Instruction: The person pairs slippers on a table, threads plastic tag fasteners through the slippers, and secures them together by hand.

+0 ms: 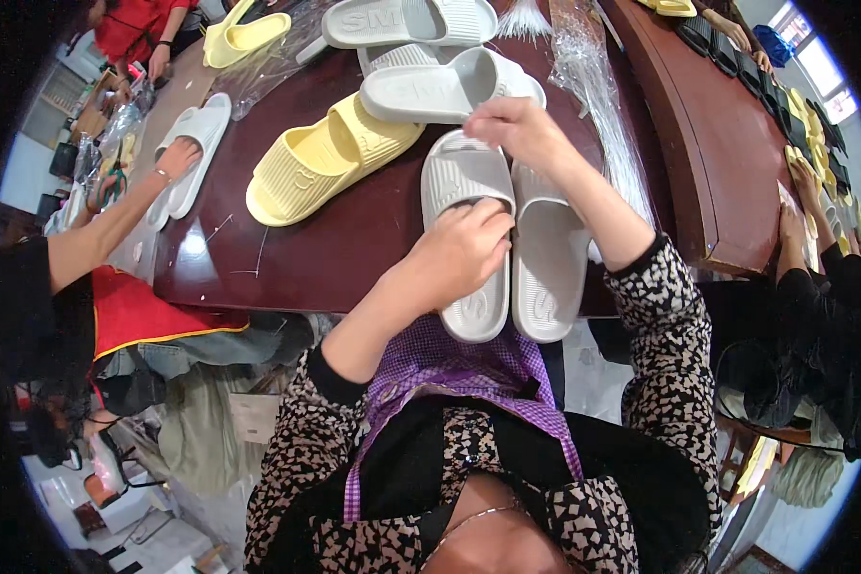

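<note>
Two light grey slippers, a left one (469,182) and a right one (550,258), lie side by side before me at the table's near edge, toes away from me. My left hand (459,247) has its fingers curled into the foot opening of the left slipper, at the edge of its strap. Over the toe ends hovers my right hand (518,129), fingers bent together in a pinch. What they hold, if anything, is too small or blurred to make out. Behind it lie more grey slippers (421,91), partly stacked, and a yellow slipper (330,158) rests to the left.
On the dark red table (306,273) a bundle of clear plastic strands (603,124) runs along the right. A co-worker's hand (180,156) at the left is in another grey slipper (201,143). Black and yellow slippers line a brown table (727,182) at far right, with more hands there.
</note>
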Action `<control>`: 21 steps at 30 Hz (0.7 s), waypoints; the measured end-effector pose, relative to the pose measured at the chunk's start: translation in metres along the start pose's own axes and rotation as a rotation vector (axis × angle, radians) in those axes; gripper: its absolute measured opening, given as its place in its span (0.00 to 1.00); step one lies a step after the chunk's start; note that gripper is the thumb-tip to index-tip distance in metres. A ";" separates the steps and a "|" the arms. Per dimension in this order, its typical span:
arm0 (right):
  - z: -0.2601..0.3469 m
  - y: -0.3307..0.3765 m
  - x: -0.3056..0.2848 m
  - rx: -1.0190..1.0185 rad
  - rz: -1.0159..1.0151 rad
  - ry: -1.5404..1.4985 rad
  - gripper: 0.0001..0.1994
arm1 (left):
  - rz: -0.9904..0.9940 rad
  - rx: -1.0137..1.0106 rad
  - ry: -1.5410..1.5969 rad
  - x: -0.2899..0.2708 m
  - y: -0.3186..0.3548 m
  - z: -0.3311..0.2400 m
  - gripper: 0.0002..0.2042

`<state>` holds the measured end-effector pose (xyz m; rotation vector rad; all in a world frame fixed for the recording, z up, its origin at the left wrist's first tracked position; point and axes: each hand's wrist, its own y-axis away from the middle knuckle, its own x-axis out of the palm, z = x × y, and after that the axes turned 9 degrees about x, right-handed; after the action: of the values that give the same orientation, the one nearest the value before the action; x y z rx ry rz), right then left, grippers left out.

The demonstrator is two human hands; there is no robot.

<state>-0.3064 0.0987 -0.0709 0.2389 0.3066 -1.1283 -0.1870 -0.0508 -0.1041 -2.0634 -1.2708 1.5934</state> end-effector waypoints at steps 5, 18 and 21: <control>0.011 0.031 -0.008 -0.118 -0.079 -0.026 0.06 | -0.293 -0.207 0.065 -0.035 -0.015 -0.005 0.10; -0.006 0.036 -0.006 -0.064 -0.128 -0.447 0.06 | -0.291 -0.740 0.832 -0.023 -0.051 0.046 0.06; -0.006 0.038 -0.009 -0.066 -0.212 -0.483 0.06 | -0.352 -0.782 0.832 -0.023 -0.061 0.043 0.05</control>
<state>-0.2757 0.1243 -0.0717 -0.1302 -0.0623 -1.3421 -0.2549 -0.0447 -0.0661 -2.2750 -1.8630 -0.0166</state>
